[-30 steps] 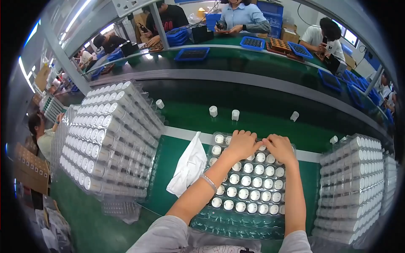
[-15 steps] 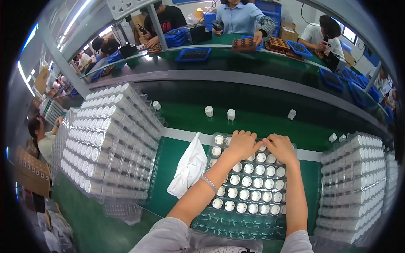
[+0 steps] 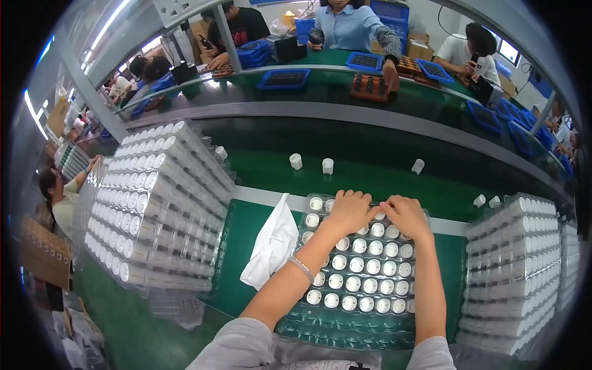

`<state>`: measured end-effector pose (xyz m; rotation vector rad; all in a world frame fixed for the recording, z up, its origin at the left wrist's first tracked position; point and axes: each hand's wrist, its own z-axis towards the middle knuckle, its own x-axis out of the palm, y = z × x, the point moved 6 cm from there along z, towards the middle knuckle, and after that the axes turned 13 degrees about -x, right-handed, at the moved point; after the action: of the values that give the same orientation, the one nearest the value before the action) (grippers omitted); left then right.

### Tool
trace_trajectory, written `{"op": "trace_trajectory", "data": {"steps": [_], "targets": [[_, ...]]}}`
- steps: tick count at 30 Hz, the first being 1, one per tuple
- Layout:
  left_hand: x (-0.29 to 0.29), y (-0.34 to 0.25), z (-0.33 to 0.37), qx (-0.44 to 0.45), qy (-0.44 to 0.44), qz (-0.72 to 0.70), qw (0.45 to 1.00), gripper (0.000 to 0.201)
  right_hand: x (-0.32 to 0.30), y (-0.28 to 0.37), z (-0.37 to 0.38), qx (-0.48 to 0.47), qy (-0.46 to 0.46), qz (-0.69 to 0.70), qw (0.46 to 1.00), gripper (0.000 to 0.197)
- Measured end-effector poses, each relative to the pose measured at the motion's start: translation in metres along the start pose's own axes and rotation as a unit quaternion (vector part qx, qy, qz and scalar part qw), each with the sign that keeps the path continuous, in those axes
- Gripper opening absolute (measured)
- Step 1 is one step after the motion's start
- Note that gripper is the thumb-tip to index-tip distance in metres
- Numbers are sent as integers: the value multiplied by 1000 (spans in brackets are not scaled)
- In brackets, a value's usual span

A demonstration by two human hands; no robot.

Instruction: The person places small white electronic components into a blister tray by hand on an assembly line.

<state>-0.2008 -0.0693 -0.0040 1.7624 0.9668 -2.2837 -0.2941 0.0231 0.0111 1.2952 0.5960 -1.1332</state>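
A clear plastic tray (image 3: 345,327) lies on the green work surface before me, filled with rows of round white caps (image 3: 356,265); its nearest rows of pockets hold none. Over the far rows rests my left hand (image 3: 353,211), palm down with the fingers reaching forward and apart. Beside it my right hand (image 3: 406,217) lies over the same rows, fingers forward, its thumb close to the left thumb. The caps under both palms are hidden. A crumpled white cloth or bag (image 3: 271,243) lies left of the tray, by my left forearm.
Tall stacks of filled clear trays stand at left (image 3: 160,209) and right (image 3: 515,271). Beyond the tray, several loose white cylinders stand on a dark green conveyor belt (image 3: 370,163). Across it, co-workers sit at a bench with blue trays (image 3: 283,79) and an orange tray (image 3: 370,86).
My hands stay over the far rows. The loose white cylinders have shifted slightly left along the belt. A co-worker's hand has brought the orange tray down onto the bench edge.
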Motion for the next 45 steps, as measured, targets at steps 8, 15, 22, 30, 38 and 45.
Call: {"op": "trace_trajectory", "data": {"steps": [8,15,22,30,38,45], "targets": [[0,2,0,1,-9,-3,1000,39,1,0,2,4,10,-6,1000,34],[1,1,1,-2,-5,-3,1000,39,2,-1,2,3,19,-14,1000,35],[0,2,-1,1,-7,-3,1000,39,2,0,1,5,18,-13,1000,35],[2,3,0,5,-15,1,1000,39,3,0,1,-12,5,-17,1000,35],[0,0,2,-15,31,13,999,41,4,-4,2,-9,-4,-13,1000,33],[-2,-2,0,-16,34,6,999,41,4,-3,1,1,6,-14,1000,35]]}}
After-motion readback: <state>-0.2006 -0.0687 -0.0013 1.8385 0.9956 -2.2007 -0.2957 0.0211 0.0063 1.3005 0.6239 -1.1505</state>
